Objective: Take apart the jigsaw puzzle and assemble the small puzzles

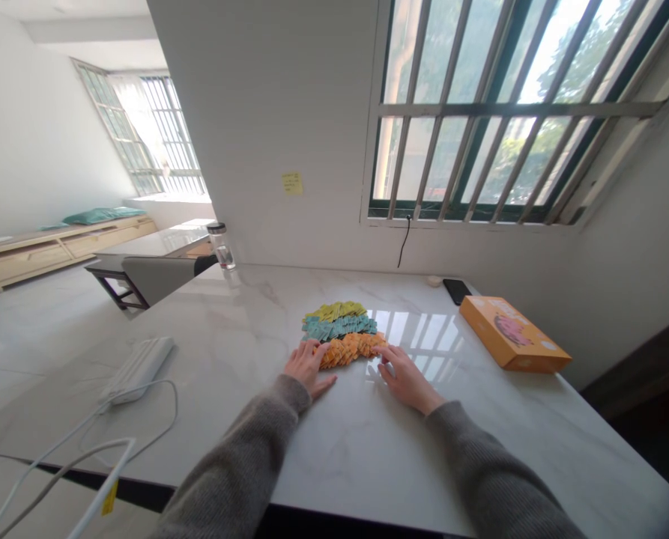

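Note:
Small coloured pieces lie packed in three bands on the white marble table (334, 449): yellow pieces (335, 310) at the back, teal pieces (339, 326) in the middle, orange pieces (350, 349) nearest me. My left hand (308, 367) lies flat with fingers spread at the left edge of the orange band, touching it. My right hand (404, 378) rests flat at the band's right end, fingertips against the orange pieces. Both arms wear grey knit sleeves.
An orange box (512, 333) lies at the right, a dark phone (457, 290) behind it. A clear bottle (221, 245) stands at the back left. A white power strip (137, 368) with cables lies at the left. A barred window (508, 112) rises behind the table.

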The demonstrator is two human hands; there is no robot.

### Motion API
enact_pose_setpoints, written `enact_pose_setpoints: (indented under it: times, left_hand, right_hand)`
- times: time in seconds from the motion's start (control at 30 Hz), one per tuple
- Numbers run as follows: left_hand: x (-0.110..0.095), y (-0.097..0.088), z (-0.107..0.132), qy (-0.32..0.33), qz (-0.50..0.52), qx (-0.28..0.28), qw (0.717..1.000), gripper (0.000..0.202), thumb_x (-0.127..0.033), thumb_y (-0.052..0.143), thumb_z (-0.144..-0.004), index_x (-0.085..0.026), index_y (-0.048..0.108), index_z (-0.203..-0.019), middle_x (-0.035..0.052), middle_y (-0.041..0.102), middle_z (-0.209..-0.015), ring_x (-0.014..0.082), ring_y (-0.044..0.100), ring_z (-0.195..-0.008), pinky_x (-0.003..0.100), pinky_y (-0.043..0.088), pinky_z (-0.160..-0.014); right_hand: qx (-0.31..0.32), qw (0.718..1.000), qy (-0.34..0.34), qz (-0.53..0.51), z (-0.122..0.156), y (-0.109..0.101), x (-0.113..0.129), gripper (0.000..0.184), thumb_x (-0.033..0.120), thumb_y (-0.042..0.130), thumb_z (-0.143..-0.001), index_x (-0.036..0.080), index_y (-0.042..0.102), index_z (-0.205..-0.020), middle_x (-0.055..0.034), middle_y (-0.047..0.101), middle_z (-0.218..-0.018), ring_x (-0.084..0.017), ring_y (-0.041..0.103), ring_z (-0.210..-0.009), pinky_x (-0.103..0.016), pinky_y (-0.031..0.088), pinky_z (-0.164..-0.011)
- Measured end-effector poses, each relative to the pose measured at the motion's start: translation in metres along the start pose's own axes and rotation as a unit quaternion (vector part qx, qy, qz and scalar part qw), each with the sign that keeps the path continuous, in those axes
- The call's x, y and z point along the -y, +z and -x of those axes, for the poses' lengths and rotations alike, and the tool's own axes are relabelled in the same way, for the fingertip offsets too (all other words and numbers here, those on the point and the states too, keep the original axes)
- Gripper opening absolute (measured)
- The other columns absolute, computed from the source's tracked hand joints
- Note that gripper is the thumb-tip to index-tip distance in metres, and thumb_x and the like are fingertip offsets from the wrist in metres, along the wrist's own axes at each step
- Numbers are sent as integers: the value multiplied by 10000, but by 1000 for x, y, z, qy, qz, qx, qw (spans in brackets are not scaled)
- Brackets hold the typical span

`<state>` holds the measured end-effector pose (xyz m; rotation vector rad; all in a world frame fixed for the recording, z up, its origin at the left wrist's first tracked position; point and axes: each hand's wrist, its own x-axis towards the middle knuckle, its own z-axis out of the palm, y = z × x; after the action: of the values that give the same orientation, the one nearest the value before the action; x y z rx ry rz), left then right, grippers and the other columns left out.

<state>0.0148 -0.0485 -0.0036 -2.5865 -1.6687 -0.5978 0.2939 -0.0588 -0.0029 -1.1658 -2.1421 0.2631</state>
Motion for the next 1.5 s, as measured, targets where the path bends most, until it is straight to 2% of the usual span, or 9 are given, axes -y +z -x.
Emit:
enact_pose_setpoints:
  times: [0.23, 0.47, 0.73, 0.9, 1.07, 1.17, 1.23, 1.37, 1.5]
  left_hand:
    - [10, 1, -3, 7, 17, -8, 1000, 460, -329, 622, -804, -238, 568, -1251, 93, 572, -1149, 284, 527, -1083, 421, 486, -948]
    - [22, 1, -4, 22, 33, -25, 999, 422, -143, 514, -801, -250, 622, -1195, 61, 648, -1129, 238, 569, -1072, 350, 534, -889]
    - [18, -2, -10, -2, 35, -55, 998, 391, -104, 487, -785, -235, 634, -1123, 56, 658, -1051, 235, 568, -1039, 355, 516, -910]
    - [18, 6, -19, 20, 51, -56, 997, 322, -159, 519, -822, -213, 631, -1119, 76, 609, -1041, 246, 549, -1045, 371, 507, -930]
    - [28, 10, -20, -25, 125, -139, 982, 360, -99, 498, -799, -206, 636, -1113, 72, 605, -1002, 231, 556, -1009, 369, 521, -915]
    - [15, 5, -16, -32, 190, -178, 965, 405, -97, 503, -774, -205, 613, -1148, 67, 615, -993, 215, 586, -968, 347, 543, -857]
    - [-2, 1, -12, -24, 243, -169, 955, 444, -117, 515, -774, -204, 574, -1205, 64, 626, -1003, 193, 609, -904, 320, 552, -791]
    - [-37, 3, -4, 30, 318, -94, 943, 453, -118, 543, -745, -190, 574, -1191, 65, 637, -998, 161, 602, -796, 264, 525, -652]
    - [-48, 13, 0, 89, 332, -47, 938, 401, -99, 550, -751, -168, 615, -1141, 60, 620, -948, 143, 573, -756, 250, 508, -646]
  right_hand:
    - [8, 1000, -5, -14, 2, 5, 10, 356, 162, 463, -905, 229, 584, -1232, -48, 607, -892, -195, 583, -855, -374, 511, -844]
    - [13, 999, 3, -38, 4, 5, 10, 364, 159, 465, -904, 226, 588, -1241, -44, 617, -888, -190, 592, -859, -360, 507, -850]
    - [19, 999, 15, -44, 4, 4, 12, 387, 169, 467, -910, 230, 586, -1273, -43, 634, -877, -190, 601, -845, -354, 510, -835]
    - [17, 998, 20, -48, 3, 4, 14, 392, 176, 471, -911, 232, 586, -1281, -36, 634, -856, -188, 598, -833, -352, 505, -839]
    - [19, 999, 19, -45, 3, 4, 13, 382, 177, 467, -912, 232, 581, -1272, -36, 632, -871, -186, 596, -833, -348, 508, -824]
    - [-6, 999, 5, -43, 1, 3, 17, 331, 182, 455, -919, 226, 602, -1213, -51, 626, -905, -193, 594, -861, -360, 502, -843]
    - [-29, 998, -1, -51, 0, 1, 24, 303, 200, 444, -933, 221, 601, -1191, -57, 625, -913, -199, 592, -882, -365, 494, -862]
    - [-26, 994, 18, -106, 1, 0, 42, 306, 253, 424, -969, 208, 537, -1250, -54, 629, -926, -186, 594, -863, -334, 490, -831]
    - [34, 992, 26, -117, 6, 5, 48, 218, 242, 431, -972, 209, 558, -1145, -30, 621, -870, -169, 577, -800, -300, 467, -761]
